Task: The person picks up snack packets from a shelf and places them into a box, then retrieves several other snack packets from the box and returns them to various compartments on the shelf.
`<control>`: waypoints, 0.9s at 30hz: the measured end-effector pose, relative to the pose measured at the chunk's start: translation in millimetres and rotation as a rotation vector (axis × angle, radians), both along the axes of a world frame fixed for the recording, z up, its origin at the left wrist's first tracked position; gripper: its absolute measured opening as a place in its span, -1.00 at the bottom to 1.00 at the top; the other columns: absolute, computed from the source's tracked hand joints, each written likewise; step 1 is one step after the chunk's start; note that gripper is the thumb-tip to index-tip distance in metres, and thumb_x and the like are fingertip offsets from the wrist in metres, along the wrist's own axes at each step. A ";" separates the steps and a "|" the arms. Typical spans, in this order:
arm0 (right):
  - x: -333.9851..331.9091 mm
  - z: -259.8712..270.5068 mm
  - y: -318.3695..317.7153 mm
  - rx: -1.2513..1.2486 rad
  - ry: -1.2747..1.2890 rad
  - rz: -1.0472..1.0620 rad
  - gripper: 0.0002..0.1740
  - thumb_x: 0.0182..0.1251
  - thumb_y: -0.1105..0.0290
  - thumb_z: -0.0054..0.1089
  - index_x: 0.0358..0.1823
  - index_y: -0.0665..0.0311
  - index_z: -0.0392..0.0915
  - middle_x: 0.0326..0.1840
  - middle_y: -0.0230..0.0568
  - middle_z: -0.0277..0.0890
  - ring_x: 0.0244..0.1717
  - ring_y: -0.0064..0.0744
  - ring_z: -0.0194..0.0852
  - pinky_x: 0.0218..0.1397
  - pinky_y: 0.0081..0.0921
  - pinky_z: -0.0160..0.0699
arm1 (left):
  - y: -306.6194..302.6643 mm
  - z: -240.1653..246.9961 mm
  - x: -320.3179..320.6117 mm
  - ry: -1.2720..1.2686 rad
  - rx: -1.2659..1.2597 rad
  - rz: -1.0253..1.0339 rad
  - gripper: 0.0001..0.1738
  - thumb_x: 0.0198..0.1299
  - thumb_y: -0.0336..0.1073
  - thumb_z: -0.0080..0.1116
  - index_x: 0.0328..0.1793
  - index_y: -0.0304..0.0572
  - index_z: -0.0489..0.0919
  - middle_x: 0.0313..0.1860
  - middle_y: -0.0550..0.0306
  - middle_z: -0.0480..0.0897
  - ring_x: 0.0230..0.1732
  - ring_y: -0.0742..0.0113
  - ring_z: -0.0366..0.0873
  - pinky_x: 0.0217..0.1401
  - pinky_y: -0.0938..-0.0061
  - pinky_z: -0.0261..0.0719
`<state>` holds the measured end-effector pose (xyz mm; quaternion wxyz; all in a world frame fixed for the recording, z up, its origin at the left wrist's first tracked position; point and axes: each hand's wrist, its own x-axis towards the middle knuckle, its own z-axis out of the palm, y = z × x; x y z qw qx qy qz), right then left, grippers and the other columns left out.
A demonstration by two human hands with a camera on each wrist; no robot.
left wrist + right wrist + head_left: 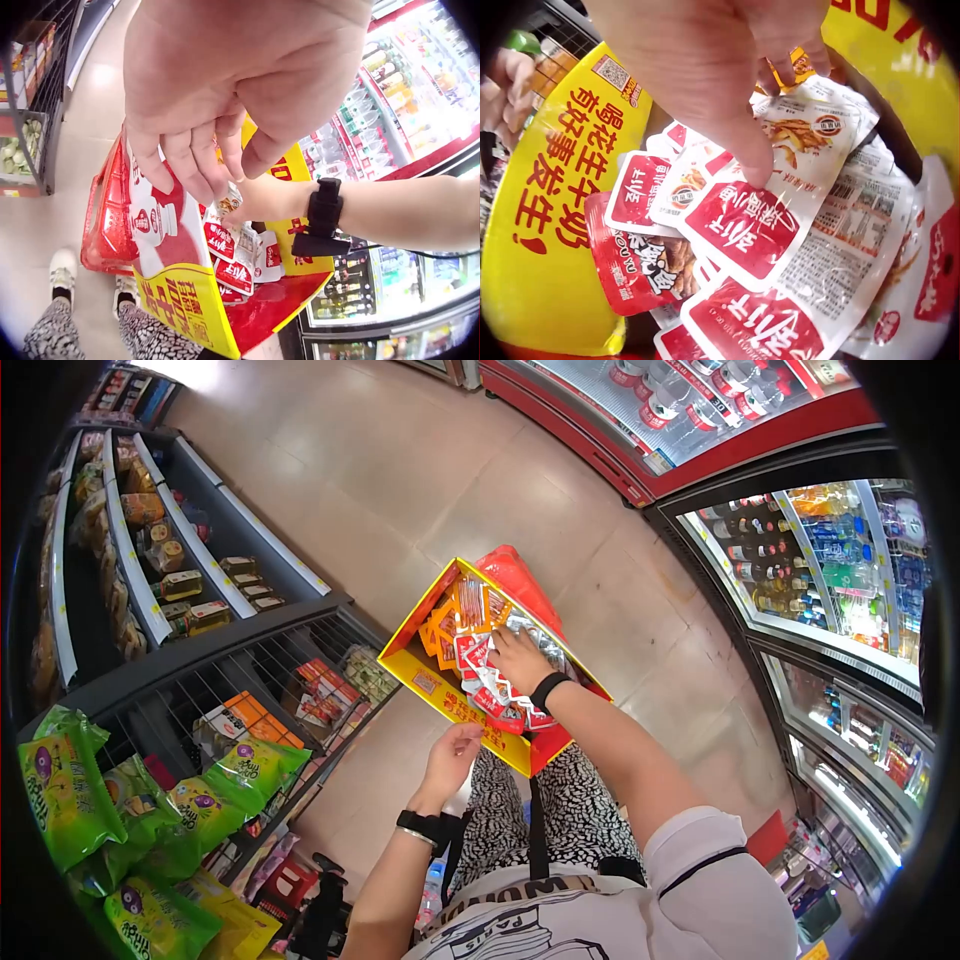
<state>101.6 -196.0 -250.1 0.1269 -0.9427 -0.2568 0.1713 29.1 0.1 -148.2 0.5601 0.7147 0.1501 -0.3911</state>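
Note:
A yellow and red cardboard box (435,700) stands in front of the person, full of snack packets. My right hand (520,660) is down inside it among white and red packets (742,232). In the right wrist view, the thumb presses on the front of a white and red snack packet (802,142), the other fingers curling behind its upper edge. Orange packets (470,605) fill the far end of the box. My left hand (455,755) hovers by the near side of the box, fingers loosely bent and holding nothing; it overlaps the rim in the left wrist view.
Red plastic (520,585) shows beside and behind the box. Shelves (170,600) with packaged food run along the left, with green snack bags (70,790) at the near end. Drinks coolers (800,560) line the right side. Tiled floor (370,490) lies between them.

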 end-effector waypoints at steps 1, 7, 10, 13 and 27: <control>1.0 -2.4 1.3 0.004 -0.061 -0.006 -0.77 0.16 0.38 -0.09 -0.22 0.23 0.52 0.10 -0.07 0.33 0.24 -0.10 0.13 0.23 0.01 0.13 | -1.4 -2.0 0.0 -0.001 -0.009 0.003 -0.76 0.19 -0.46 0.05 0.00 -0.29 0.47 -0.14 0.13 0.59 -0.13 0.39 0.52 -0.03 0.54 0.45; 2.7 -13.1 -4.5 -0.065 -0.118 0.100 -0.79 0.16 0.35 -0.08 -0.25 0.19 0.51 -0.09 -0.19 0.43 0.11 -0.21 0.24 0.23 -0.04 0.12 | -6.5 -3.8 -4.7 0.016 -0.040 0.002 -0.76 0.19 -0.47 0.03 0.00 -0.26 0.48 -0.13 0.14 0.59 -0.12 0.41 0.52 -0.02 0.56 0.44; 2.3 -15.0 -8.7 -0.085 -0.155 0.156 -0.80 0.16 0.33 -0.07 -0.24 0.18 0.51 -0.10 -0.23 0.43 0.08 -0.25 0.25 0.22 -0.10 0.13 | -5.8 -1.4 -6.6 0.018 -0.045 -0.002 -0.77 0.19 -0.47 0.03 -0.01 -0.26 0.48 -0.14 0.15 0.59 -0.12 0.42 0.52 -0.02 0.57 0.44; 4.5 -10.6 -11.4 -0.218 -0.191 0.305 -0.81 0.15 0.33 -0.06 -0.25 0.15 0.52 -0.11 -0.25 0.43 0.04 -0.28 0.26 0.19 -0.15 0.15 | -3.1 -0.4 -9.9 0.020 -0.033 0.005 -0.77 0.19 -0.47 0.03 -0.01 -0.26 0.48 -0.14 0.15 0.59 -0.13 0.42 0.52 -0.02 0.57 0.44; 25.9 42.8 -33.7 0.128 0.142 0.249 -0.90 -0.03 0.43 0.11 -0.46 0.21 0.57 -0.48 -0.17 0.57 -0.32 -0.18 0.57 -0.20 -0.27 0.44 | 0.6 6.6 -12.3 0.057 -0.025 0.008 -0.76 0.20 -0.48 0.04 0.01 -0.31 0.48 -0.09 0.11 0.56 -0.06 0.39 0.50 0.05 0.54 0.43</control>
